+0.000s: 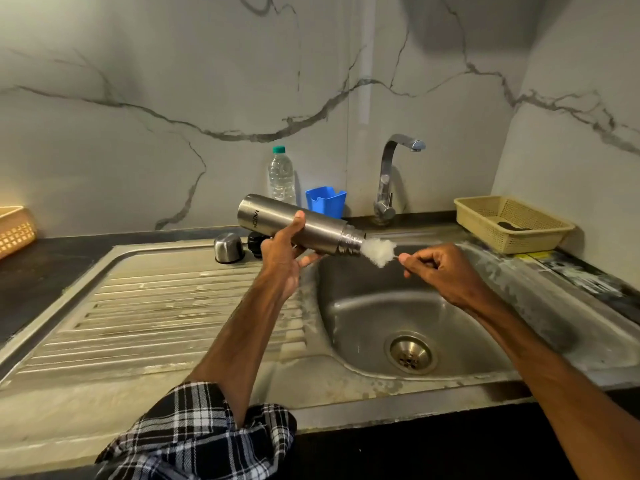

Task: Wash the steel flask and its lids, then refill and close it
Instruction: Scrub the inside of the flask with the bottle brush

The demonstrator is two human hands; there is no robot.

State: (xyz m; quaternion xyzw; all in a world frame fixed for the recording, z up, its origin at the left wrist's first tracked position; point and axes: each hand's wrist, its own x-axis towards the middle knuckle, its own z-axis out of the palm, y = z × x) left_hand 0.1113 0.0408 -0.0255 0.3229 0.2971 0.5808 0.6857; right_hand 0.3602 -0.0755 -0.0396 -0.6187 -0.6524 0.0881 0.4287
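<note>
Steel sink (pixel 363 306): one. One steel flask (pixel 304 224), tilted over the basin, mouth down toward the right, gripped round the body by the left hand (pixel 282 254). Keep the mouth lowest; feed the one white bottle brush (pixel 377 251), pinched by its stem in the right hand (pixel 441 270), straight in, then twist. Two lids behind on the draining board (pixel 156 306): steel cap (pixel 228 248), black stopper (pixel 255 241).

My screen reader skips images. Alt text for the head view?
Over a sink, the left hand holds a steel flask nearly sideways, while the right hand pinches a brush whose white bristles sit at the flask's mouth. A steel cap and black lid sit behind.
</note>
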